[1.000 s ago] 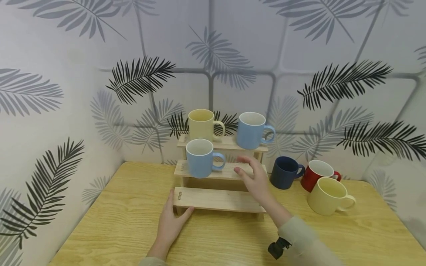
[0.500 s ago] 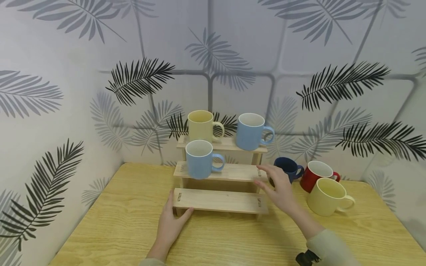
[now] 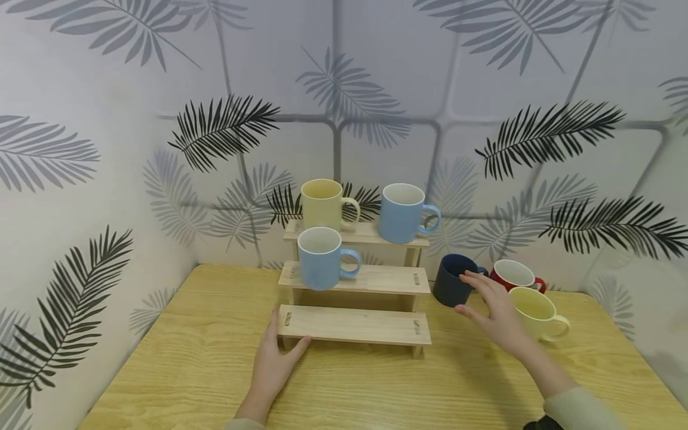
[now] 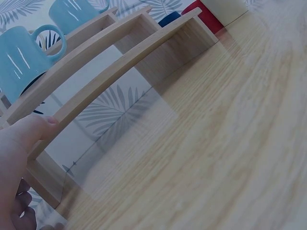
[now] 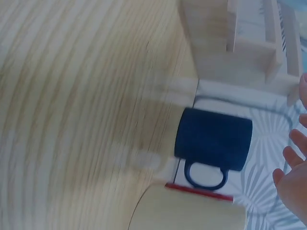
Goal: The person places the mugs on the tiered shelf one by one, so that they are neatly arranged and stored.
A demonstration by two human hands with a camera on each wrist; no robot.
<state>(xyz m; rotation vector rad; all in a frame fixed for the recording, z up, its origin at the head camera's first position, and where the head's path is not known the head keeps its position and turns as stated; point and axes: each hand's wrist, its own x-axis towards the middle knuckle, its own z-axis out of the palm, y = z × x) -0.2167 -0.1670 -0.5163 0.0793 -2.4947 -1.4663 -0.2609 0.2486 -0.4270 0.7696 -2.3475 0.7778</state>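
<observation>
My left hand (image 3: 271, 364) grips the left end of a three-step wooden shelf (image 3: 352, 325), thumb on the front edge of the lowest step. In the left wrist view the thumb (image 4: 33, 128) presses the board and the other fingers curl below. My right hand (image 3: 497, 313) hovers with spread fingers and holds nothing, near a navy mug (image 3: 449, 285) standing right of the shelf. The navy mug (image 5: 213, 139) appears apart from the fingers in the right wrist view. A light blue mug (image 3: 319, 263) stands on the middle step.
On the top step stand a yellow mug (image 3: 321, 206) and another light blue mug (image 3: 399, 218). Behind my right hand are a red mug (image 3: 507, 273) and a second yellow mug (image 3: 537, 316), partly hidden. A leaf-patterned wall (image 3: 376, 83) rises behind the wooden table (image 3: 365, 388).
My right hand has moved right, from beside the middle step, past the shelf's right end, to the navy mug. My left hand stays on the shelf, and the mugs have not moved.
</observation>
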